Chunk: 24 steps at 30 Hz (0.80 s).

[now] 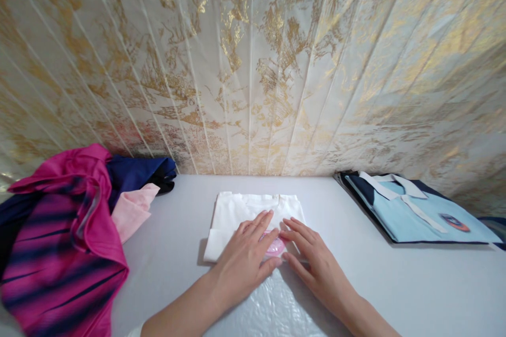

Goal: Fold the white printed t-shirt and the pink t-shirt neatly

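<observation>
A white T-shirt (233,216), folded into a flat rectangle, lies in the middle of the table with its neckline away from me. Part of a pink print (275,245) shows between my hands. My left hand (249,253) rests flat across the left and middle of the shirt, fingers stretched out. On the shirt's right side lies my right hand (310,253), its fingers spread and pointing inward. Both palms face down, and neither hand grips the cloth. Clear crinkled plastic (253,305) lies under my wrists, reaching toward me from the shirt's near edge.
At the left is a loose heap of clothes with a magenta and navy striped garment (67,253), a navy piece (138,171) and a pale pink piece (134,210). A folded light blue polo shirt (419,216) lies on the right. A gold-patterned curtain (253,63) hangs behind the white table (166,274).
</observation>
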### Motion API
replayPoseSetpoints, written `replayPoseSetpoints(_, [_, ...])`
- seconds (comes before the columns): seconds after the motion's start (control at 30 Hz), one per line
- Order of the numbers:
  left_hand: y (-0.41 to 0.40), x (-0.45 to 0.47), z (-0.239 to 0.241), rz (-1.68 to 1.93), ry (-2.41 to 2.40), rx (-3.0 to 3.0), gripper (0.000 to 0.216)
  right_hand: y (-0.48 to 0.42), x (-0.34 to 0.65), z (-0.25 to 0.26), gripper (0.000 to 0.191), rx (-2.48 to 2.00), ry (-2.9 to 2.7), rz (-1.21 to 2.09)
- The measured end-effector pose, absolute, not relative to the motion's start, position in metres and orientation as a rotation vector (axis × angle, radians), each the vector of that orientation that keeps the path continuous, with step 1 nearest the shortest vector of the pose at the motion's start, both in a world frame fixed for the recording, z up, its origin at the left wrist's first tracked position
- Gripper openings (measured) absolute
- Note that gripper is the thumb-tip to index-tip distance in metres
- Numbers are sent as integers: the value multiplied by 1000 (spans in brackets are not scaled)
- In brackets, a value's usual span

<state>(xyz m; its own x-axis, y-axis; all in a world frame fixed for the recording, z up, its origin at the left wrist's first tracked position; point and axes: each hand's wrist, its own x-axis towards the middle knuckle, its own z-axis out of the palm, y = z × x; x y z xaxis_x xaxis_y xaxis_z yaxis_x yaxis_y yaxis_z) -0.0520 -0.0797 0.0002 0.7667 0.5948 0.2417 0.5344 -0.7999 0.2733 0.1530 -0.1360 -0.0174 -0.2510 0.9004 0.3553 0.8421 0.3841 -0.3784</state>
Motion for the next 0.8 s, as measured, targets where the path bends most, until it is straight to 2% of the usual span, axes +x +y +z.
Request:
replayPoseSetpoints(0.13, [-79, -53, 3, 498, 865, 2741, 40, -137, 154, -14, 23, -1472, -2080, 191])
replayPoseSetpoints(0.33, [-82, -54, 7, 542, 874, 2699, 33, -135, 156, -18, 42, -1460, -2055, 186])
replayPoseSetpoints(0.47, [-82, -53, 4, 521, 906, 2696, 43, -137, 155, -17, 26, -1464, -2100, 230])
replayPoseSetpoints(0.57, [-82, -53, 2, 514, 898, 2708, 41, -135, 153, -15, 18, -1449, -2066, 244])
replayPoseSetpoints(0.8, [-81, -52, 4, 618, 876, 2644, 27, -151, 160, 39, 25, -1318, -1870, 164])
